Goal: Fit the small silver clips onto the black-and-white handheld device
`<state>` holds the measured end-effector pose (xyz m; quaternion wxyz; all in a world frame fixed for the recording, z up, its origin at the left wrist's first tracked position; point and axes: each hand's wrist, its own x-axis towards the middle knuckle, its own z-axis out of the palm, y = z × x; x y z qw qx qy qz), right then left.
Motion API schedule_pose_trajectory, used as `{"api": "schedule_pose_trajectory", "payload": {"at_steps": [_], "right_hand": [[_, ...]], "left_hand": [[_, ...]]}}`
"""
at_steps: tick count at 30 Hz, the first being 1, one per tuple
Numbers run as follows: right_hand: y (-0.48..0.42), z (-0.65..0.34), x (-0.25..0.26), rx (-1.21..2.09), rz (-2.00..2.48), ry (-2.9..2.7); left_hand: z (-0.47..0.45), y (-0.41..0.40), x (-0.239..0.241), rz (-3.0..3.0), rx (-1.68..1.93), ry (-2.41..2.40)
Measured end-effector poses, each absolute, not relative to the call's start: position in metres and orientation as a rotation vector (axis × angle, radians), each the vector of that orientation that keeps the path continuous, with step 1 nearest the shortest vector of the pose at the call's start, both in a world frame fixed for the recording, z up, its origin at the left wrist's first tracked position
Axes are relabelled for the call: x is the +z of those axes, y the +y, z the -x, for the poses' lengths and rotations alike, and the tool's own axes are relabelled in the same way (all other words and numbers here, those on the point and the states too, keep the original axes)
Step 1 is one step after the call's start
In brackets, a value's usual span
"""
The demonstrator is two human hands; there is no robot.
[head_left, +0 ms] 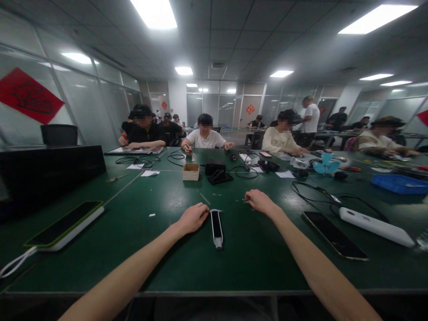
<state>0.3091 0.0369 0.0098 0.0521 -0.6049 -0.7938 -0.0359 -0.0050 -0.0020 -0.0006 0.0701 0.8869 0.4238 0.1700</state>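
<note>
A slim white-edged piece with a dark middle lies on the green table, its narrow pale end towards me. Beside its far end is my left hand, fingers curled together and the fingertips close to or touching that end. Whatever they pinch is too small to tell. Farther right, my right hand rests low over the tabletop with its fingers closed. Several tiny shiny bits lie at its fingertips; I cannot make out what it grips.
A dark phone and a long white device with black cables lie to the right. At left is a green-rimmed phone on a white block. Ahead stand a small cardboard box and a black case. Several people sit opposite.
</note>
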Motion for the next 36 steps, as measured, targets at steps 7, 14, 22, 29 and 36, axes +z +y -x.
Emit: {"api": "schedule_pose_trajectory", "payload": {"at_steps": [7,14,22,29,36], "right_hand": [[0.039,-0.31,0.006,-0.084,1.83,-2.429],[0.035,-0.303,0.011,-0.089,1.76,-2.36],[0.015,-0.262,0.016,0.084,1.451,-2.322],[-0.003,-0.227,0.011,0.189,1.187,-2.388],[-0.003,-0.225,0.006,0.251,1.109,-2.411]], "left_hand": [[0.006,-0.002,0.0,-2.666,0.509,1.271],[0.005,-0.003,0.001,-2.633,0.517,1.289],[0.005,-0.004,0.002,-2.645,0.506,1.284],[0.004,-0.005,0.003,-2.64,0.506,1.291],[0.005,-0.003,-0.001,-2.642,0.527,1.289]]}}
